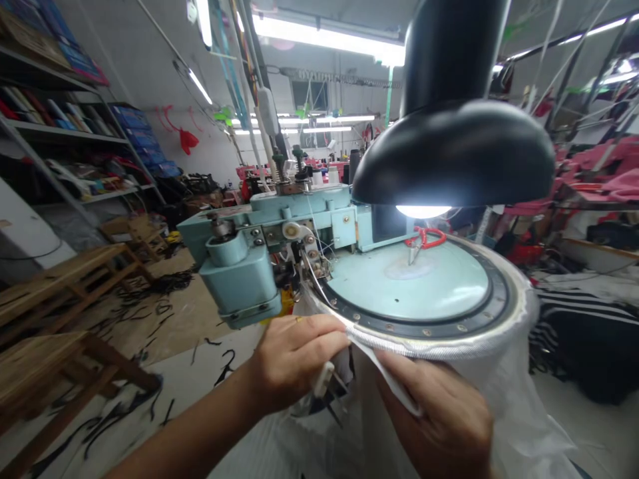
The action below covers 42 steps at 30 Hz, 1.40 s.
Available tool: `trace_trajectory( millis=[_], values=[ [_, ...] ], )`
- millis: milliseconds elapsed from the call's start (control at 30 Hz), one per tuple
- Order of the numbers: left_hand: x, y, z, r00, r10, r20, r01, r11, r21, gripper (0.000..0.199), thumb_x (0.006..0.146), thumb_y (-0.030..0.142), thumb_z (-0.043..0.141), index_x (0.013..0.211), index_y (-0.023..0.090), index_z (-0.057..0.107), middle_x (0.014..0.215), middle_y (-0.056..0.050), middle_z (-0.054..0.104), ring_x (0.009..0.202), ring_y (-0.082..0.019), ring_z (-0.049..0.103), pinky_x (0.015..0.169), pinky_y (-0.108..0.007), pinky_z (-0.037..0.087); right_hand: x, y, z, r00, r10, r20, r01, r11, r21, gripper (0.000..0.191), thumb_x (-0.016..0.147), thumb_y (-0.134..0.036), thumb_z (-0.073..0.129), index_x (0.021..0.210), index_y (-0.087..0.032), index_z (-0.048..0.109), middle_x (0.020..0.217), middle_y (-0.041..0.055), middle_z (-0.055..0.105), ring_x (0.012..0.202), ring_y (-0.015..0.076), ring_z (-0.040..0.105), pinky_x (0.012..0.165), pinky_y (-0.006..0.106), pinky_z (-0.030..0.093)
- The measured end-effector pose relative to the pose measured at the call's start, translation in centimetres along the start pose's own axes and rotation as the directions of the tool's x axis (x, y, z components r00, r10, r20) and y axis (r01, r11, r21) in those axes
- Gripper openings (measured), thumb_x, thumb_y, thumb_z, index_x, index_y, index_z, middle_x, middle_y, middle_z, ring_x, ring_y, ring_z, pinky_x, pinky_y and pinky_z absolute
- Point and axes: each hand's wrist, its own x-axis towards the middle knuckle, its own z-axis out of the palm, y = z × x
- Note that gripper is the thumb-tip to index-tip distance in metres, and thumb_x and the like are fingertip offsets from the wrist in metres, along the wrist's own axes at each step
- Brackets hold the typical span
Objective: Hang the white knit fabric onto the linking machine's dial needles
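Observation:
A pale green dial linking machine [409, 286] stands before me, its round plate ringed with fine metal points. White knitted fabric [504, 379] hangs around the right side and front of the ring. At the front rim my left hand [302, 356] pinches the fabric's edge, fingertips close to the points. To its right, my right hand [439, 412] grips a folded white flap of the same fabric just below the ring. The machine's sewing head [309, 256] sits left of the plate, beyond my left hand. Red-handled scissors [424, 238] rest on the plate.
A black lamp [454, 153] hangs low over the plate, lit. Wooden benches [74, 372] stand at the left, with dark fabric scraps [164, 293] on the floor. Shelves [64, 126] rise behind them. Black-and-white striped fabric [584, 332] lies at the right.

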Motion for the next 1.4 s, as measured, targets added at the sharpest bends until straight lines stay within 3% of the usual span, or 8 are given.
trace_trajectory(
  millis=[267, 433, 533, 667, 800, 967, 1267, 1400],
  values=[
    [-0.2, 0.4, 0.3, 0.999, -0.042, -0.034, 0.042, 0.999, -0.004, 0.012, 0.091, 0.015, 0.063, 0.100, 0.014, 0.072, 0.100, -0.008, 0.075, 0.090, -0.015, 0.072, 0.078, -0.024, 0.058, 0.0, -0.5, -0.3, 0.999, 0.033, 0.002, -0.033, 0.999, 0.008, 0.012, 0.085, -0.012, 0.070, 0.094, -0.014, 0.076, 0.066, 0.0031, 0.075, 0.051, 0.0131, 0.068, 0.058, 0.024, 0.052],
    [0.9, 0.3, -0.7, 0.989, 0.076, 0.126, -0.092, 0.988, 0.124, 0.021, 0.095, 0.017, 0.055, 0.110, 0.011, 0.068, 0.111, -0.014, 0.074, 0.089, -0.018, 0.073, 0.069, -0.026, 0.059, 0.5, -1.3, -2.5, 0.966, 0.254, 0.043, -0.256, 0.966, 0.032, 0.008, 0.088, -0.019, 0.066, 0.088, -0.021, 0.074, 0.068, -0.0003, 0.074, 0.049, 0.0114, 0.065, 0.050, 0.022, 0.048],
    [1.7, 0.1, -1.1, 0.978, 0.102, 0.183, -0.123, 0.986, 0.109, 0.019, 0.094, 0.012, 0.053, 0.105, 0.012, 0.068, 0.104, -0.011, 0.076, 0.089, -0.017, 0.074, 0.071, -0.024, 0.060, 1.0, -1.6, -3.8, 0.958, 0.229, 0.171, -0.236, 0.972, 0.020, 0.006, 0.087, -0.024, 0.068, 0.088, -0.021, 0.074, 0.067, 0.0001, 0.072, 0.050, 0.0115, 0.064, 0.050, 0.021, 0.049],
    [1.6, -0.1, -0.9, 0.987, 0.090, 0.135, -0.100, 0.993, 0.070, 0.017, 0.091, 0.009, 0.057, 0.104, 0.012, 0.067, 0.102, -0.009, 0.077, 0.090, -0.017, 0.074, 0.074, -0.024, 0.061, 1.1, -1.8, -4.3, 0.951, 0.228, 0.208, -0.237, 0.971, 0.021, 0.010, 0.088, -0.022, 0.067, 0.093, -0.020, 0.076, 0.071, 0.0019, 0.073, 0.057, 0.0133, 0.068, 0.054, 0.021, 0.052],
    [1.3, -0.1, -0.9, 0.972, 0.157, 0.172, -0.188, 0.965, 0.181, 0.021, 0.094, 0.012, 0.053, 0.110, 0.010, 0.066, 0.110, -0.014, 0.075, 0.091, -0.020, 0.075, 0.069, -0.027, 0.062, 1.2, -1.8, -4.3, 0.941, 0.301, 0.156, -0.305, 0.952, 0.006, 0.010, 0.088, -0.023, 0.067, 0.092, -0.021, 0.077, 0.077, 0.0025, 0.075, 0.066, 0.0155, 0.072, 0.055, 0.020, 0.052],
    [1.3, -0.2, -1.0, 0.979, 0.137, 0.154, -0.158, 0.978, 0.134, 0.020, 0.095, 0.011, 0.051, 0.108, 0.011, 0.067, 0.106, -0.013, 0.076, 0.090, -0.017, 0.075, 0.077, -0.027, 0.063, 1.7, -1.9, -4.5, 0.935, 0.321, 0.148, -0.329, 0.944, 0.035, 0.011, 0.088, -0.024, 0.066, 0.086, -0.022, 0.076, 0.070, -0.0011, 0.073, 0.058, 0.0126, 0.068, 0.056, 0.018, 0.053],
    [1.1, -0.3, -0.9, 0.985, 0.126, 0.119, -0.139, 0.984, 0.110, 0.017, 0.092, 0.009, 0.054, 0.104, 0.011, 0.066, 0.103, -0.012, 0.077, 0.089, -0.018, 0.075, 0.075, -0.026, 0.063, 2.3, -2.2, -4.7, 0.926, 0.341, 0.162, -0.355, 0.932, 0.070, 0.010, 0.087, -0.025, 0.067, 0.083, -0.022, 0.076, 0.071, -0.0021, 0.074, 0.062, 0.0125, 0.070, 0.059, 0.014, 0.054],
    [1.0, -0.2, -0.6, 0.982, 0.155, 0.111, -0.174, 0.967, 0.188, 0.018, 0.094, 0.011, 0.052, 0.105, 0.010, 0.066, 0.102, -0.012, 0.077, 0.080, -0.018, 0.075, 0.066, -0.026, 0.062, 2.2, -2.2, -5.0, 0.910, 0.375, 0.177, -0.389, 0.920, 0.052, 0.013, 0.088, -0.028, 0.067, 0.081, -0.021, 0.076, 0.070, -0.0013, 0.073, 0.061, 0.0130, 0.069, 0.055, 0.015, 0.052]
  ],
)
